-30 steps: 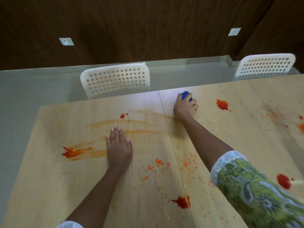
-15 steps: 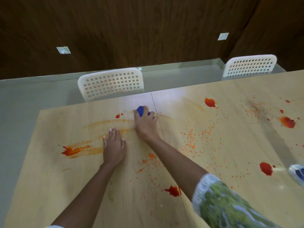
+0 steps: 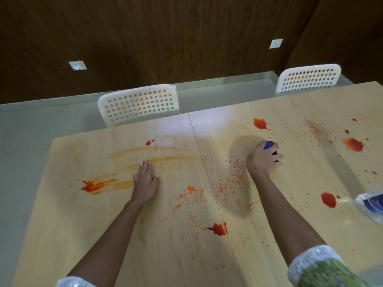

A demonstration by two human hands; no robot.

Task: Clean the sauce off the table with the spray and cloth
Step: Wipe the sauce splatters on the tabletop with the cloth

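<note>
My right hand (image 3: pixel 263 161) grips a bunched blue cloth (image 3: pixel 269 145) and presses it on the wooden table (image 3: pixel 62 224), right of the centre seam. My left hand (image 3: pixel 146 180) lies flat on the table with straight fingers, beside orange smear streaks (image 3: pixel 153 157). Red sauce blobs sit at the left (image 3: pixel 91 185), near the front seam (image 3: pixel 218 228), at the back (image 3: pixel 260 123) and on the right (image 3: pixel 328 199) (image 3: pixel 354 144). Small orange specks are scattered across the middle. A clear spray bottle with a blue label (image 3: pixel 372 204) lies at the right edge, partly cut off.
Two white perforated chairs stand behind the table's far edge, one at the centre left (image 3: pixel 138 103) and one at the right (image 3: pixel 308 78). A dark wood wall with two sockets is beyond a grey floor strip.
My right hand with the blue cloth has swept from the centre seam back to the right side of the table. My left hand stays flat in the same spot.
</note>
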